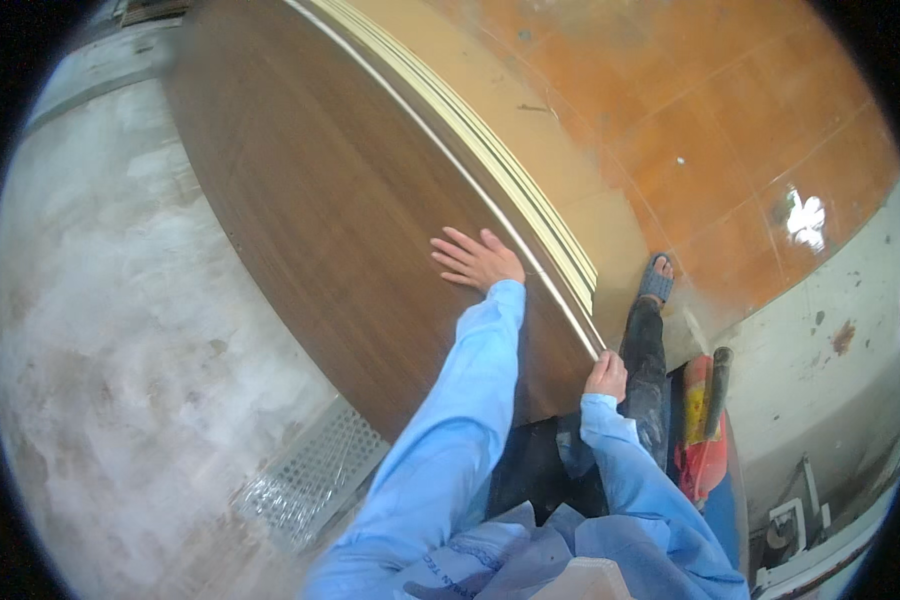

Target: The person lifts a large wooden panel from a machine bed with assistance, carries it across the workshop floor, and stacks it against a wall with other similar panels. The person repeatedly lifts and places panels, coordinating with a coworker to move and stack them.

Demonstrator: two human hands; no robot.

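Both hands meet the brown wood panel [350, 200]: left hand [478, 259] flat, open; right hand [607, 375] in a closed grip on its corner.

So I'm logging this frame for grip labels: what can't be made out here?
- Right hand fingers: head view, curled over the panel corner, grip hidden.
- Left hand palm: flat on the panel, underside hidden.
- Panel's far end: cut off by the top edge.

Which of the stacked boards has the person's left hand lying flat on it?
The top dark brown wood-grain board: the left hand rests flat on its face, while the pale boards beneath show only their edges.
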